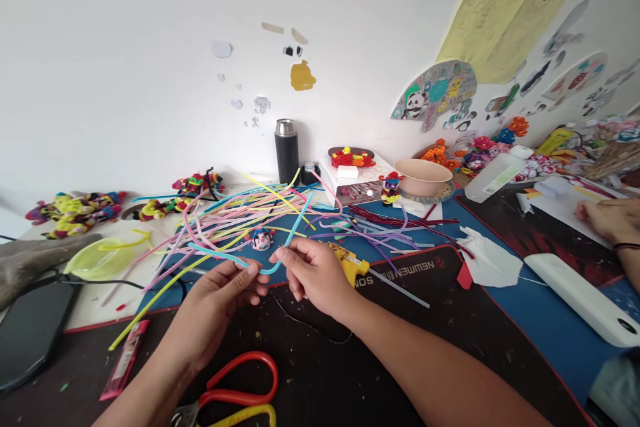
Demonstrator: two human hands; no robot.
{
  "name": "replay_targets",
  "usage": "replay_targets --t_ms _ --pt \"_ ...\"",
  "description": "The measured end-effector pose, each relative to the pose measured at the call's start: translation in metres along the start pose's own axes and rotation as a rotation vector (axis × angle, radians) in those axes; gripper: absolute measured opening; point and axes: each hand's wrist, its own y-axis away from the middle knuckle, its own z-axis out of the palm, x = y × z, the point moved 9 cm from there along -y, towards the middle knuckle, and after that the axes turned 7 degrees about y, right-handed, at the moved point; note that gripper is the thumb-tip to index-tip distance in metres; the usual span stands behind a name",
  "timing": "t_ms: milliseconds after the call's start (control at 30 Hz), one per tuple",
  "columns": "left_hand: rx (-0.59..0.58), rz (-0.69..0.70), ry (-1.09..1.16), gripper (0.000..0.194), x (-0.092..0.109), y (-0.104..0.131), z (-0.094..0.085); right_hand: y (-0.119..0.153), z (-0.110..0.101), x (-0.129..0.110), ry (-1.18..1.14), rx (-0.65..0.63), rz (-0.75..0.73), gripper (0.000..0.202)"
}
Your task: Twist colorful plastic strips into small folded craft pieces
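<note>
A light blue pipe cleaner [299, 219] is held between my two hands, bent so that one end rises on the right and the other runs off to the left. My left hand [227, 290] pinches it with thumb and fingers. Just right of the bend, my right hand [315, 275] grips it too. Behind them lies a loose heap of pink, yellow and blue pipe cleaners [230, 217]. A small doll face [261, 238] sits among these. Close beyond my right hand is a yellow glue gun [356, 267], partly hidden by it.
Scissors [240, 397] with red and yellow handles lie at the front on a black mat [310, 380]. A phone [35, 327] is at left, a black thermos [287, 150] at the back. Another person's hand [607, 217] rests at far right near a white device [580, 297].
</note>
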Motion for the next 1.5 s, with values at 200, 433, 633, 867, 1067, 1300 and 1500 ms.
replay_targets --t_ms 200,433,633,867,1067,1300,1500 --pt "-0.097 0.127 -0.112 0.051 0.002 -0.01 -0.015 0.004 0.018 0.016 0.015 -0.197 0.042 0.047" --pt "0.044 0.162 0.016 0.058 0.02 -0.017 -0.043 0.015 0.034 0.018 0.157 -0.385 0.134 0.041" --pt "-0.03 0.124 0.006 0.055 0.024 -0.008 -0.024 0.019 0.037 0.021 0.195 -0.43 0.135 0.047" --pt "-0.104 0.083 -0.056 0.055 0.015 -0.005 -0.016 0.02 0.041 0.022 0.171 -0.447 0.121 0.049" --pt "-0.116 0.064 -0.033 0.055 0.013 -0.005 -0.016 0.022 0.045 0.019 0.161 -0.487 0.12 0.052" --pt "-0.14 0.103 -0.048 0.049 0.015 -0.003 -0.014 0.022 0.046 0.022 0.148 -0.504 0.126 0.047" --pt "-0.223 0.111 -0.134 0.041 0.011 -0.004 -0.012 0.025 0.05 0.023 0.183 -0.531 0.142 0.038"
